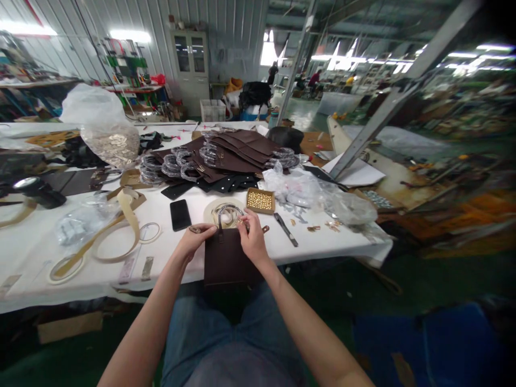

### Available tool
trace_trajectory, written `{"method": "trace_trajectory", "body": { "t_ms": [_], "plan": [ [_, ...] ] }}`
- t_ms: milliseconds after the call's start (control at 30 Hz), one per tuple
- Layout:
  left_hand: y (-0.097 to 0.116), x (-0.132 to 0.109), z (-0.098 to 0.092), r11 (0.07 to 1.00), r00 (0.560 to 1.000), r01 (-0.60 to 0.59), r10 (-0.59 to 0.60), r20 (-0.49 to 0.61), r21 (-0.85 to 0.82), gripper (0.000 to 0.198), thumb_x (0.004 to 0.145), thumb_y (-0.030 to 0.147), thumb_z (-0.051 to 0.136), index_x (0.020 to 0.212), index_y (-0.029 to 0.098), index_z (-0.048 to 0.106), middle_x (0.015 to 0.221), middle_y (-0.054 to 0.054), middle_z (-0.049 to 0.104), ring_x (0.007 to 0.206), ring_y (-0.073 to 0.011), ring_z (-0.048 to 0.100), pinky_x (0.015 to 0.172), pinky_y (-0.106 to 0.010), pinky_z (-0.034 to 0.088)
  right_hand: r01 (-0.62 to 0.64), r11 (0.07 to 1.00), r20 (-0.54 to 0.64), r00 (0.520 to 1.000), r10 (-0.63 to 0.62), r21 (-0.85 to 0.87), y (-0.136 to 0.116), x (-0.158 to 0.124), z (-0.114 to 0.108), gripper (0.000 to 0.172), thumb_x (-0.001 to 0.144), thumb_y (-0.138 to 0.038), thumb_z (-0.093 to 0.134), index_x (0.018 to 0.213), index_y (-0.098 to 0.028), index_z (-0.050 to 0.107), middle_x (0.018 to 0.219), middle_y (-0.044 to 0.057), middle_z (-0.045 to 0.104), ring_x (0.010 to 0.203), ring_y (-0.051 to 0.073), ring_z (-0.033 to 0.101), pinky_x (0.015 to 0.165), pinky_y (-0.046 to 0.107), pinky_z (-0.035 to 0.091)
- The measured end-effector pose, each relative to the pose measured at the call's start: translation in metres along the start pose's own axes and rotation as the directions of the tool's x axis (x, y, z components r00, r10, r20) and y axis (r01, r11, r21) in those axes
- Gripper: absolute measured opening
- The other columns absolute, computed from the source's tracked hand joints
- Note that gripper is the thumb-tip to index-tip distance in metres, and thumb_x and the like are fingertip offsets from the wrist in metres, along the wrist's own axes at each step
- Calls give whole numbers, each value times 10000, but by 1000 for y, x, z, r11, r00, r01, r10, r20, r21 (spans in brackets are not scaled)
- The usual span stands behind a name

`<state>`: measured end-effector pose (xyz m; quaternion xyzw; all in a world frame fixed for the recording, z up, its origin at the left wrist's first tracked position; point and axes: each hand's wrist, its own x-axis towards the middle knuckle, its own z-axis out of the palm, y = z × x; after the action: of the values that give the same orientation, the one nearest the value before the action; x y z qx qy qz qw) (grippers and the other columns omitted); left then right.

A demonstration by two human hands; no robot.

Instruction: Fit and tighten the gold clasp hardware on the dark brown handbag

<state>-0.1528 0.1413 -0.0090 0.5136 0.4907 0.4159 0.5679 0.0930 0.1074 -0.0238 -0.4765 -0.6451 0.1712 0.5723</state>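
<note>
A dark brown leather bag (228, 263) hangs over the table's front edge, above my lap. Its thin handle (229, 206), seemingly wrapped in clear plastic, arches up from the top edge. My left hand (193, 239) grips the bag's top left edge, thumb lying near the handle's left tab (220, 236). At the handle's right end, the fingers of my right hand (252, 239) are pinched together; any small part between them is hidden. A short brown strap end (265, 229) sticks out beyond that hand. Right behind the bag lies a roll of pale tape (208, 211).
A box of gold rivets (260, 201), a utility knife (286, 230) and a black phone (180, 215) lie close by. Stacked brown bag pieces (242, 148) fill the table's back. Loose tape (116, 250) is at left, plastic bags (310, 193) at right. A metal post (371, 134) slants beyond.
</note>
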Motion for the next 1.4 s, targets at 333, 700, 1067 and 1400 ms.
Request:
{"method": "trace_trajectory", "body": {
  "t_ms": [333,700,1067,1400],
  "plan": [
    [-16,-7,18,967,991,127,-114,73,-219,630,681,517,1068,1125,126,853,1143,-171,830,1046,-336,770,967,-446,605,-204,906,-71,966,247,370,44,-7,-1,442,1090,-622,708,1235,-223,586,1382,186,725,1197,275,758,1134,468,606],
    [-53,-18,32,983,986,93,-113,-126,-158,477,739,498,1000,1014,157,813,990,-111,825,867,-264,746,745,-323,574,-80,995,326,944,54,67,22,-1,-45,220,1075,-408,781,1223,-273,871,1234,76,819,1165,283,768,1105,433,606],
    [-60,-21,33,991,989,15,-33,-141,-130,407,814,489,945,989,148,808,941,-84,796,820,-232,713,704,-290,541,-7,998,426,904,31,-58,17,-12,-38,116,1086,-332,756,1114,-268,848,1142,62,838,1072,285,787,1057,440,609],
    [-61,-24,31,985,989,-40,14,-149,-171,364,826,471,941,926,165,772,868,-59,759,751,-204,670,648,-273,500,74,996,512,859,-36,-54,7,-4,-34,155,1111,-288,725,1148,-285,875,1150,63,829,1071,289,781,1044,457,612]
  ]
}}
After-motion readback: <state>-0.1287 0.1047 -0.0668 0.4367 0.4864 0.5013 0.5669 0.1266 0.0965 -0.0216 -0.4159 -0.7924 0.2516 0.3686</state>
